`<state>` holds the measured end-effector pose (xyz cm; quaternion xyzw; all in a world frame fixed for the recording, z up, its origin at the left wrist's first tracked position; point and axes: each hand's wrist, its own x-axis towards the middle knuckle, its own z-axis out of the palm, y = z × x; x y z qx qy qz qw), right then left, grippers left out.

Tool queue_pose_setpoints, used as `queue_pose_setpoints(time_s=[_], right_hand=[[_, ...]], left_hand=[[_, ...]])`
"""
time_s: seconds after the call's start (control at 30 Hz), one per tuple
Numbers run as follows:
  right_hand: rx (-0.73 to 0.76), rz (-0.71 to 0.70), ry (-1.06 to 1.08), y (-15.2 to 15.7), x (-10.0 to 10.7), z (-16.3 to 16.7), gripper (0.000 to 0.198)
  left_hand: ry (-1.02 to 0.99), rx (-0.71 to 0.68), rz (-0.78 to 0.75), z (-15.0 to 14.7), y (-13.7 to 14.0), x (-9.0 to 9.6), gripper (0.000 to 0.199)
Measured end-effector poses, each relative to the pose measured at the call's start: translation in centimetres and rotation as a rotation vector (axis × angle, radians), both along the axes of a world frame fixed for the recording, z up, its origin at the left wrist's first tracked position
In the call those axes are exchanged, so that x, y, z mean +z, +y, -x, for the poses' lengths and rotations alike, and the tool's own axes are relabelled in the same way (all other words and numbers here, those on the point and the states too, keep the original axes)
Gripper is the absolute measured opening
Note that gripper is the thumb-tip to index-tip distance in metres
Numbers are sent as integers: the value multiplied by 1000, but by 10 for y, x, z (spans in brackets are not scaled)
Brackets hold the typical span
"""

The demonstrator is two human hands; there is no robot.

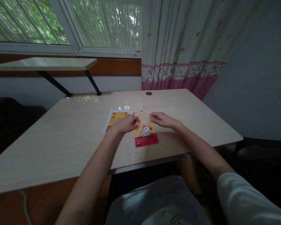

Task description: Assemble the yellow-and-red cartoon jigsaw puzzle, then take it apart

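Note:
A jigsaw puzzle lies flat before me, its lower part joined. It is red at the bottom and yellow above, with a white cartoon animal. Loose yellow puzzle pieces are scattered at its far edge, between my hands. My left hand is closed with curled fingers at the puzzle's upper left edge. My right hand makes a pinch by the upper right edge. Whatever the fingertips of either hand hold is too small to make out. A picture sheet with matching colours lies on the left, partly covered by my left hand.
The pale wooden desk has a round cable hole near its back edge. A raised shelf on black legs stands at the back left. Behind are a window and a long curtain. A dark chair is at the right.

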<state>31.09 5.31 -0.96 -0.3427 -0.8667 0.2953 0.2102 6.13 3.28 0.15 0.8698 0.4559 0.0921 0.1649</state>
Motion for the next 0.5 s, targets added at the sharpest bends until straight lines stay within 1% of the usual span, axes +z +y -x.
queue_pose_setpoints(time_s=[0.07,0.23,0.3,0.4,0.5], right_hand=[[-9,7,3,0,0,-1,15],[-72,-48,58,3,0,-4,19],[-111,-20,141,4,-2,-2,19],[-138,89,313,2,-5,6,21],[-138,169,424,-1,-8,14,24]], left_hand=[[-1,-2,2,0,0,-1,23],[-26,15,17,0,-1,2,23],[-104,37,42,-2,-4,2,26],[-292,102,90,-12,-7,1,32],[-454,167,78,-25,-10,-3,29]])
